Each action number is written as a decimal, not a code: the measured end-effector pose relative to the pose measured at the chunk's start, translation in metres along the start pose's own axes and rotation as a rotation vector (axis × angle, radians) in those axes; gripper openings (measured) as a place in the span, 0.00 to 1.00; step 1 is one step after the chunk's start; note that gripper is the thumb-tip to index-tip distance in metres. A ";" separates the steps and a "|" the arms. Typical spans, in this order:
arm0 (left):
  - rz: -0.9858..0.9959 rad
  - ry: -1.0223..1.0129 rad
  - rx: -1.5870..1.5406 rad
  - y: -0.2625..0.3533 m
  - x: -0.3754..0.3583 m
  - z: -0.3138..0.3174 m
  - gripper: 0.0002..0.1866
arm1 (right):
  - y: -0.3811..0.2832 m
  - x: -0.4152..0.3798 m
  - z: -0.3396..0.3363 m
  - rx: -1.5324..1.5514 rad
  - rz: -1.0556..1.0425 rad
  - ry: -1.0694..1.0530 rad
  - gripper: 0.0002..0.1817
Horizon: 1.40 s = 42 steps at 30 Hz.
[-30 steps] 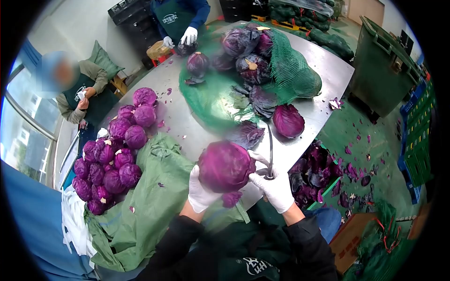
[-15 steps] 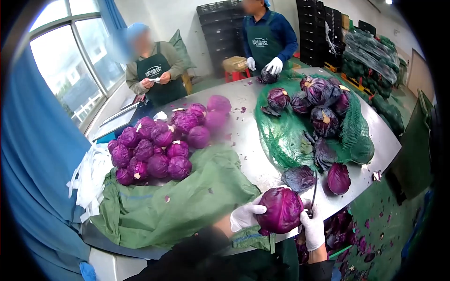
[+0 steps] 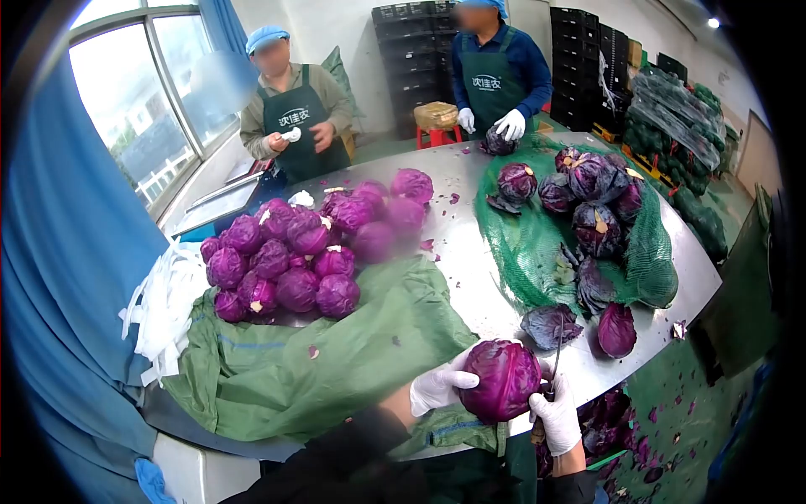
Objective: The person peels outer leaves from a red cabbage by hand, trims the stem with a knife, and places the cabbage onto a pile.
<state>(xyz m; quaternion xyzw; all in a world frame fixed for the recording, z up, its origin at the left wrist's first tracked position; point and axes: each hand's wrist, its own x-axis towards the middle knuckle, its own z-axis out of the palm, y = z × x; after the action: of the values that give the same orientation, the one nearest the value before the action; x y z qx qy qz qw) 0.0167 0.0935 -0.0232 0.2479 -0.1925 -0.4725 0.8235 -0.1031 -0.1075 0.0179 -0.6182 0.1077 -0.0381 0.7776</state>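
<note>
In front of me I hold a red cabbage [image 3: 502, 382] with glossy purple leaves. My left hand [image 3: 438, 390], in a white glove, is closed around its left side. On the other side my gloved right hand [image 3: 557, 417] grips a knife [image 3: 558, 353]; its thin dark blade points up beside the cabbage and the handle shows below the fingers. Right behind the cabbage lie a loose dull outer leaf [image 3: 550, 326] and a brighter purple leaf [image 3: 617, 331]. A green woven sack [image 3: 336, 361] is spread to the left of my hands.
Trimmed cabbages [image 3: 298, 289] are piled at left on the metal table [image 3: 457, 252]. Untrimmed ones [image 3: 598, 228] sit on green netting [image 3: 512, 269] at right. White strips [image 3: 164, 315] hang at the left edge. Leaf scraps fill a crate [image 3: 606, 420] below. Two co-workers [image 3: 294, 109] stand opposite.
The view has shifted slightly, moving the table's contents rightward. Both my hands keep hold of the cabbage and knife. The left co-worker's hands have moved apart, one holding something white.
</note>
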 end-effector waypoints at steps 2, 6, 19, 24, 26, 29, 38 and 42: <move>0.015 -0.012 -0.007 0.003 -0.002 0.002 0.44 | -0.003 0.001 0.003 -0.019 0.022 -0.009 0.42; 0.011 0.007 -0.021 0.006 -0.009 0.005 0.44 | -0.006 0.000 0.009 -0.033 0.050 -0.016 0.41; 0.050 -0.018 -0.007 0.005 -0.016 0.000 0.44 | -0.004 -0.002 0.014 -0.055 0.055 -0.042 0.45; 0.115 0.057 -0.215 0.020 -0.032 0.008 0.43 | -0.004 -0.003 0.023 -0.029 0.041 -0.057 0.43; 0.159 0.213 -0.161 0.047 -0.053 0.020 0.47 | -0.005 -0.003 0.026 -0.037 0.066 -0.085 0.36; 0.458 0.443 -0.117 0.083 -0.093 0.012 0.45 | 0.004 0.001 0.020 -0.096 0.125 -0.047 0.27; 0.950 1.140 0.000 0.169 -0.266 -0.058 0.39 | 0.028 0.008 0.008 -0.119 0.185 -0.019 0.20; 1.154 1.454 -0.014 0.186 -0.330 -0.127 0.42 | 0.030 0.006 0.005 -0.151 0.221 0.010 0.20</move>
<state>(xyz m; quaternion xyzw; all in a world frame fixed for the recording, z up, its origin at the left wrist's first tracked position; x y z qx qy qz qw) 0.0557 0.4904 -0.0430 0.3439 0.2806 0.2808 0.8510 -0.0985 -0.0970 -0.0110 -0.6592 0.1816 0.0532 0.7278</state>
